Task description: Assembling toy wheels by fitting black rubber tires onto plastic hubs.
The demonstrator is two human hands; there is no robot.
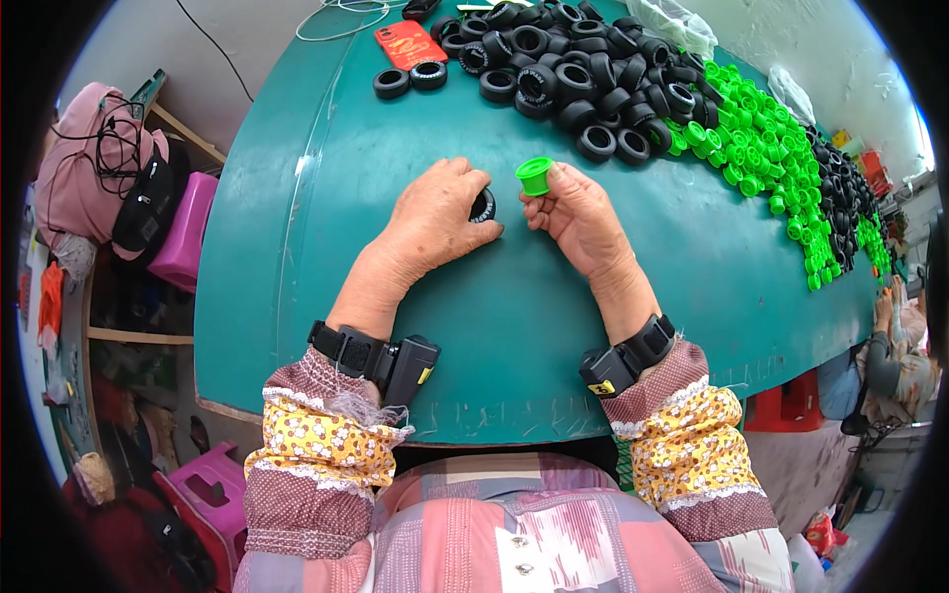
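Note:
My left hand (435, 212) is closed around a small black toy tyre (482, 206) with pale lettering on its side; most of the tyre is hidden behind my fingers. To the right of it, my right hand (576, 212) pinches a bright green plastic wheel hub (534, 178) between thumb and fingers, its round opening tilted upward. Tyre and hub are apart, with a small gap of green table (474, 346) between them. Each wrist wears a black strapped device.
A big pile of black tyres (578, 74) covers the far side, with two tyres apart at its left near a red phone (409, 44). Green hubs (756, 138) heap along the right. Pink stools (188, 232) stand at left; another person (900, 356) sits at far right.

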